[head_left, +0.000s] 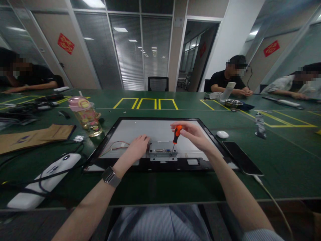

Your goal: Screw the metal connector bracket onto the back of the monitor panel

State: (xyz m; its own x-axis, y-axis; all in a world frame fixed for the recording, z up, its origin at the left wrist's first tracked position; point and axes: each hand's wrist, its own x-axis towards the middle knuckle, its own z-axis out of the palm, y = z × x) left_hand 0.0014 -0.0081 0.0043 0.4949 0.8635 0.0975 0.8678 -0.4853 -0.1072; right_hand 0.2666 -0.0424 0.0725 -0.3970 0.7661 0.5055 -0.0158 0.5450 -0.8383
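Note:
A screwdriver (pixel 177 134) with an orange and black handle is held upright in my right hand (pixel 194 134). Its shaft points down to the right part of a metal box (pixel 163 154) with connector ports along its front. The box sits on the near part of a flat display panel (pixel 125 129), pale grey with a black frame, lying on the table. My left hand (pixel 138 147) rests on the panel at the box's left side, fingers extended; its fingertips are partly hidden. Thin wires (pixel 115 144) run across the panel beside that hand.
A bottle (pixel 86 117), a paper bag (pixel 37 137) and a white power strip (pixel 47 182) with black cables lie left. On the right are a phone (pixel 242 157) with a plugged cable, a white case (pixel 222 134) and a metal bowl (pixel 233 103). Several people sit across the table.

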